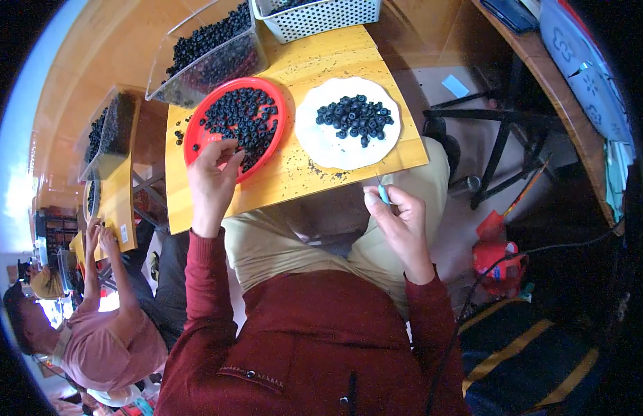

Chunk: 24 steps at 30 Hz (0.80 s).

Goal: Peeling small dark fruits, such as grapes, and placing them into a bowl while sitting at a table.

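A red round plate full of blueberries, dark and loose, lies at the left of the wooden board. Above its near edge, my left hand has thumb and forefinger closed in a pinch. A dark berry seems to sit at the fingertips, partly hidden. To the right, a white scalloped plate carries a smaller heap of the berries. Just off the board's near edge, my right hand grips a small tool with a teal handle and a thin pointed tip.
Behind the plates stand a clear bin of berries and a white perforated basket. Crumbs and a few stray berries dot the yellow board. At the left, another person works at a similar board. A black cable hangs at right.
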Motion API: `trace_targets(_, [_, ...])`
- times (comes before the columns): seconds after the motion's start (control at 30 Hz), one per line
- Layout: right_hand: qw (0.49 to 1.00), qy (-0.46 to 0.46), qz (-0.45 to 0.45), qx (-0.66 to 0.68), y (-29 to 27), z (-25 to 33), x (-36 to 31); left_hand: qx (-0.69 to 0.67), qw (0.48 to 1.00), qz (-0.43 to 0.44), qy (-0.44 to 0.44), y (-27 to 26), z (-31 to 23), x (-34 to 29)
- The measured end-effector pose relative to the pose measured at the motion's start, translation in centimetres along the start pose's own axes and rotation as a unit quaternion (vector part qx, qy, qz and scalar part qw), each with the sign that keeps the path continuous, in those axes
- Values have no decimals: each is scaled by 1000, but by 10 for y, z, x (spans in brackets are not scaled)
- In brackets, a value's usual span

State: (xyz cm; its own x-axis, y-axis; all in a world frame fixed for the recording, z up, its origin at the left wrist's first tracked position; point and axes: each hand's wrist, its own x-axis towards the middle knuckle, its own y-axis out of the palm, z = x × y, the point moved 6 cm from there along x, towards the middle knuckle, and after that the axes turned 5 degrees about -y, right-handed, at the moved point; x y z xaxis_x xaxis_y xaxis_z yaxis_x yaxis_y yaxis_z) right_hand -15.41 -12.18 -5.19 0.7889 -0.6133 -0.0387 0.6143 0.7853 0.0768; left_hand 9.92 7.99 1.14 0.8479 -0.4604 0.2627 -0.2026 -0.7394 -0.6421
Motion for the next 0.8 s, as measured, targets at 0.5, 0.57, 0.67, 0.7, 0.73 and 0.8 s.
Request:
trace_targets(0.5, [998, -12, -39, 38, -27, -14, -12, 192, 945, 194, 179, 158, -126, -8])
trace_targets(0.57, [997, -10, -50, 56, -32, -16, -15, 179, 952, 181, 171, 159, -126, -5])
trace_targets(0.67, [996, 0, -58, 74, -38, -21, -15, 192, 948, 201, 157, 165, -125, -2])
trace_targets(0.7, [995, 9, -59, 74, -39, -23, -15, 193, 947, 202, 158, 166, -124, -1])
trace_targets(0.73, [995, 8, -60, 76, -40, -23, -15, 171, 951, 195, 167, 168, -123, 0])
trace_targets(0.8, [997, 6, -59, 56, -42, -22, -15, 150, 954, 189, 178, 167, -125, 0])
